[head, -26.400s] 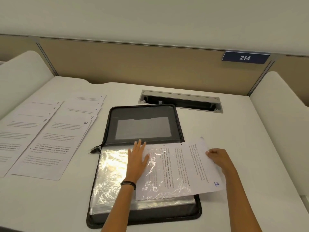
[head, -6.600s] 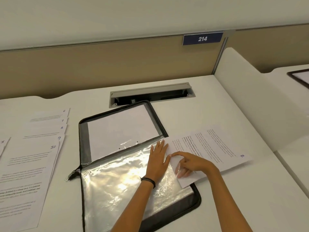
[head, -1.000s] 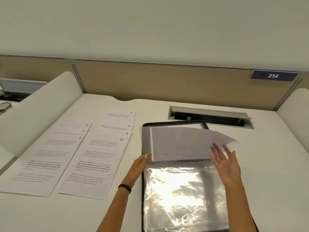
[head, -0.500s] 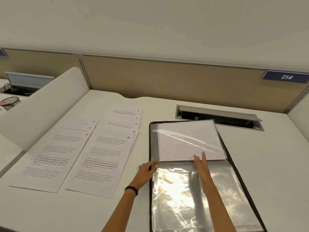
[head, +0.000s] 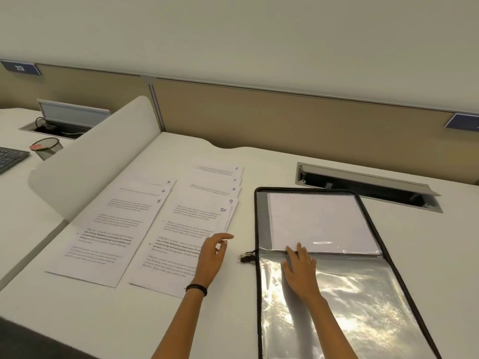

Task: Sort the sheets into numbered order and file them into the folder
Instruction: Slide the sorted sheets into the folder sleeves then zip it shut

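**While Sheet 3 Waits Under Its Fan, an Empty Sleeve Lies Ready**

Since the white worktop [head: 272,161] carries only sheets numbered 3 upward, and the far half of the open zip folder [head: 261,221] shows a white filed sheet [head: 318,218] behind plastic, the sorting looks done and the filing looks barely begun. The near half of the folder presents a clear sleeve [head: 350,301], shiny and apparently empty. Left of the folder lie two fanned stacks. The left fan [head: 108,229] shows 3, 4 and 5. The right fan [head: 186,229], just beside the folder, shows 6 to 10. In each, the lowest number sits farthest away and underneath, with only its top strip showing.

By that reading, the step in hand is fetching sheet 3 [head: 155,180]. It calls for a reach past the right fan to the far end of the left one. The sheet must then be drawn out from beneath 4 and 5 without dragging them askew.

The person's right hand [head: 298,268] lies flat on the clear sleeve, fingers straight and spread, tips at the folder's fold. It presses and grips nothing. The left hand [head: 211,255], a dark wristband [head: 196,290] at its wrist, is poised over the near right corner of the right fan. Its fingers are loosely bent and hold nothing, and whether it touches paper cannot be told. Between the hands, the zip pull [head: 246,256] sticks out from the folder's left edge.
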